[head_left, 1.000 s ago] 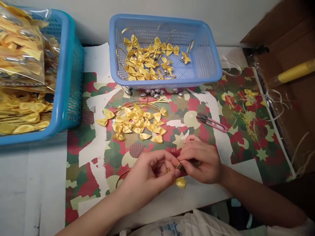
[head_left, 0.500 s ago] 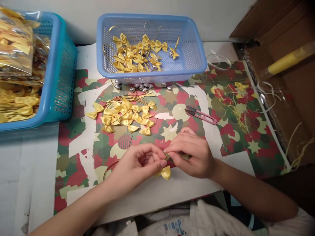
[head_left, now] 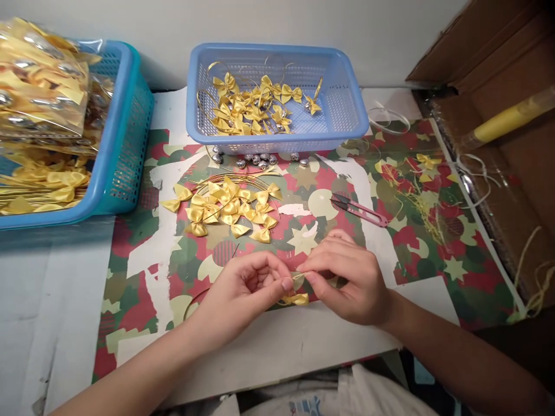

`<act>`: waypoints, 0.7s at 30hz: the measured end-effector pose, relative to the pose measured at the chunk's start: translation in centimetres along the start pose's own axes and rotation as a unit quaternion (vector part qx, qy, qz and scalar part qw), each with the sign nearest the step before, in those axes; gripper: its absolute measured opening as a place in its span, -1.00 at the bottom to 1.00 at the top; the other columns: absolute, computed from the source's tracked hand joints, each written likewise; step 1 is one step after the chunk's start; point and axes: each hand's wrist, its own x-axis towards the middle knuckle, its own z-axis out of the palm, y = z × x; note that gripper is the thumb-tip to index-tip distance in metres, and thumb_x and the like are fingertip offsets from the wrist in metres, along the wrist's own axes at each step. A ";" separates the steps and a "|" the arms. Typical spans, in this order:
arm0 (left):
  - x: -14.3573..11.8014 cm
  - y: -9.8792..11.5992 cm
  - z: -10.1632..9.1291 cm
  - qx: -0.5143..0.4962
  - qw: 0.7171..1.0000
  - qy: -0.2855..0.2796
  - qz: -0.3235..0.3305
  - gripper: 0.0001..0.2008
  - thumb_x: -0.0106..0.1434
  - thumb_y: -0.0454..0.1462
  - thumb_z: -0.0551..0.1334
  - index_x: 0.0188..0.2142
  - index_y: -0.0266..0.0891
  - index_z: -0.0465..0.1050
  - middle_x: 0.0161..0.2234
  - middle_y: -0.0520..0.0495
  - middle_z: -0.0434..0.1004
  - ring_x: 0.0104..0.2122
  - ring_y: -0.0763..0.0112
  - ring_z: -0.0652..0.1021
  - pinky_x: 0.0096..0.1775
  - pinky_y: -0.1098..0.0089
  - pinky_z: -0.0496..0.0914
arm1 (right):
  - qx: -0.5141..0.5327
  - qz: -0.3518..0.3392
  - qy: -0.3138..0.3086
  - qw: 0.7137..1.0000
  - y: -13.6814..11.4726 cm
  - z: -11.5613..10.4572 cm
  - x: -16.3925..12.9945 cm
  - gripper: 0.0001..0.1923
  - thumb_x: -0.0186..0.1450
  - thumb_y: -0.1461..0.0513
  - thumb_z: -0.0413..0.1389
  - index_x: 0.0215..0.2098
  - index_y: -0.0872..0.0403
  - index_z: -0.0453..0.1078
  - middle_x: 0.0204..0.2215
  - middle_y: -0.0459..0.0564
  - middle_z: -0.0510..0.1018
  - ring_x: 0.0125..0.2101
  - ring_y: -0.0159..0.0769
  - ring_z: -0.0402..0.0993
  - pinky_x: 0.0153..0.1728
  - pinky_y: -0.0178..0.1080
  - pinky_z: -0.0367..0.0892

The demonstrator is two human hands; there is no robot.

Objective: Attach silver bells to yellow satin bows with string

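Note:
My left hand (head_left: 251,294) is closed in a pinch near the front of the table, and my right hand (head_left: 347,277) pinches opposite it. A thin yellow string (head_left: 298,277) runs between the two sets of fingertips. Just below the left fingertips hangs a yellow satin bow (head_left: 297,299), partly covered by the hand. A gold wire (head_left: 189,306) curves out to the left from behind my left hand. Ahead of both hands lies a pile of yellow bows (head_left: 229,202) on gold wires. Pink-handled thread snips (head_left: 359,209) rest beyond my right hand.
A blue basket (head_left: 277,138) at the back holds bows with bells; several silver bells (head_left: 262,164) lie before it. At left, another basket (head_left: 130,133) carries a bagged stack of bows. Yellow thread scraps (head_left: 418,199) lie at right, beside an open cardboard box (head_left: 489,75).
My hands have drawn slightly apart, so more of the yellow string shows between them. The bow below has turned and looks flatter. The whole view has shifted slightly.

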 end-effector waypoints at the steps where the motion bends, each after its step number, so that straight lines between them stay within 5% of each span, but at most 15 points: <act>1: 0.0 0.0 0.0 0.001 1.000 0.004 0.002 -0.74 0.19 -0.12 0.28 -0.45 -0.29 0.40 -0.52 0.03 0.38 -0.52 0.55 0.34 -0.50 0.53 0.21 | 0.000 0.002 -0.003 1.000 0.0 -0.1 0.0 -0.86 0.24 0.36 0.04 -0.42 0.07 0.39 -0.54 -0.12 0.57 -0.53 -0.40 0.43 -0.37 -0.20 0.15; 12: -0.1 -0.2 0.1 -0.019 1.000 -0.009 0.001 -0.74 0.20 -0.10 0.27 -0.41 -0.27 0.40 -0.48 0.01 0.41 -0.44 0.48 0.43 -0.39 0.47 0.35 | -0.007 0.025 -0.013 1.000 -0.2 -0.1 -0.1 -0.84 0.18 0.31 0.10 -0.25 0.05 0.43 -0.44 -0.08 0.58 -0.43 -0.31 0.46 -0.29 -0.18 0.22; 21: -0.3 0.1 0.1 -0.037 0.999 -0.033 -0.014 -0.76 0.20 -0.14 0.29 -0.43 -0.27 0.42 -0.52 0.02 0.45 -0.48 0.51 0.46 -0.42 0.51 0.37 | -0.010 0.000 -0.012 1.000 -0.1 0.0 0.0 -0.89 0.19 0.35 0.09 -0.47 0.05 0.36 -0.52 -0.11 0.54 -0.47 -0.35 0.40 -0.32 -0.17 0.17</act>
